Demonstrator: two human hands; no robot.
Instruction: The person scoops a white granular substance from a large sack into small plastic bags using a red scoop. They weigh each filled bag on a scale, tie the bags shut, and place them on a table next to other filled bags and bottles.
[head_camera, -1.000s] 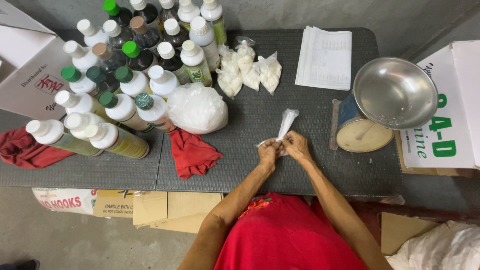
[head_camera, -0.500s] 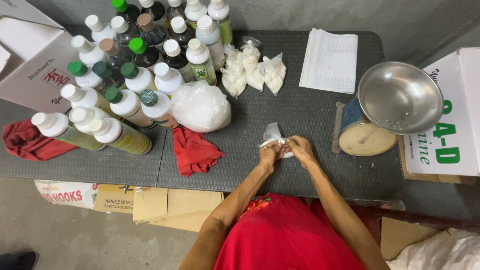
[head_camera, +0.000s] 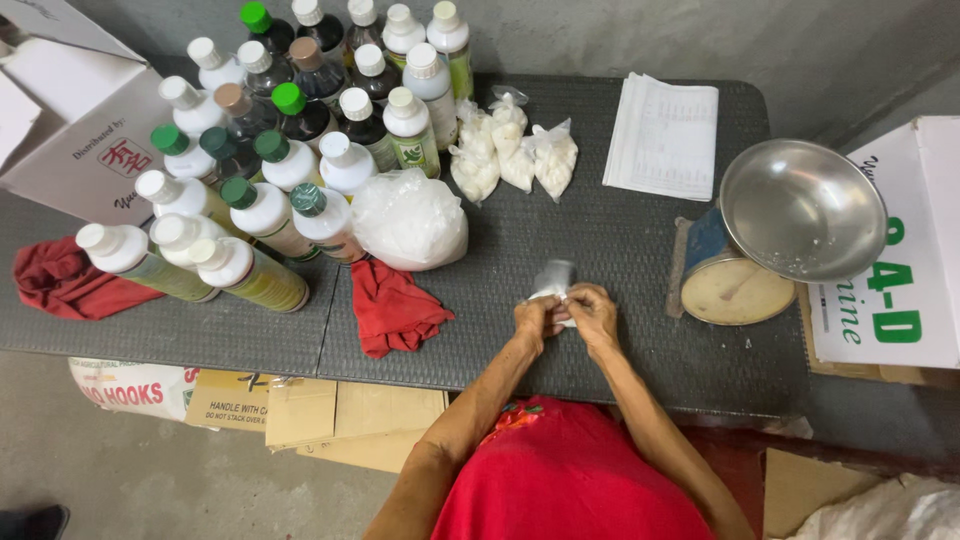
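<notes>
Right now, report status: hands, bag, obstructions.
Left hand and right hand both pinching small clear plastic bag of white powder. Bag raised at table's near edge. Crumpled red cloth lies left, apart.

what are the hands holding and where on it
Both hands, left hand and right hand, hold a small clear plastic bag by its lower end, pinched between the fingers.

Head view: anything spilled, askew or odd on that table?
Mostly tidy. White residue clings inside the round metal scale bowl. Three white-capped plastic bottles lie on their sides while the rest stand upright. A crumpled red cloth sits mid-table. Both hands, left hand and right hand, pinch a small clear plastic bag.
</notes>
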